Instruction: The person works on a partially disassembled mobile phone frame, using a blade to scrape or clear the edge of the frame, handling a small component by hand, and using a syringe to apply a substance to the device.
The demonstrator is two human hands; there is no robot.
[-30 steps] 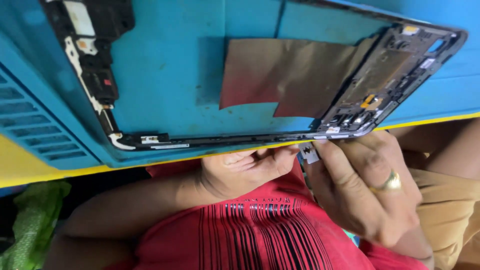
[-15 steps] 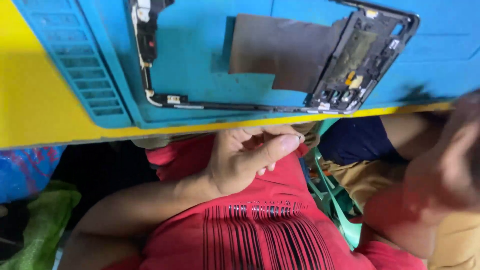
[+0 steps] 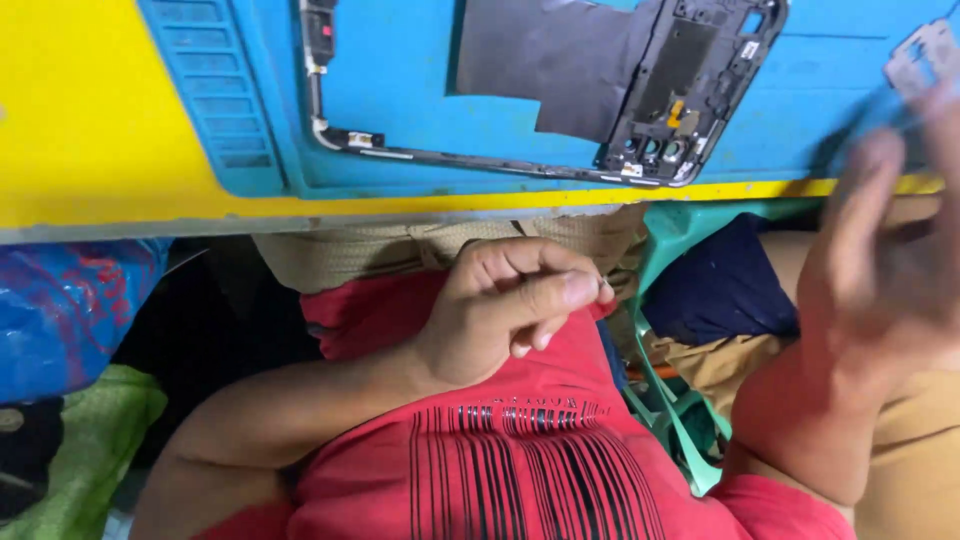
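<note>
A stripped phone frame [image 3: 690,90] with a dark sheet [image 3: 550,60] inside it lies on a blue work mat [image 3: 400,100] at the top. My left hand [image 3: 510,305] rests in front of my red shirt [image 3: 520,460], below the table edge. Its fingers are curled and the thumb presses on the index finger, with nothing visible between them. My right hand [image 3: 890,260] is raised at the right edge, blurred by motion, fingers apart. Its fingertips are just below a small silver metal plate [image 3: 920,55] that lies on the mat.
The mat sits on a yellow table [image 3: 100,130] whose front edge crosses the view. A green plastic stool [image 3: 680,240] and a dark blue cloth [image 3: 720,290] lie under the table at the right. A blue bag [image 3: 70,310] and a green cloth [image 3: 70,440] are at the left.
My right hand has left the phone frame's lower edge and swung up to the right, toward the small metal plate. My left hand stayed curled in front of my shirt. The view shifted.
</note>
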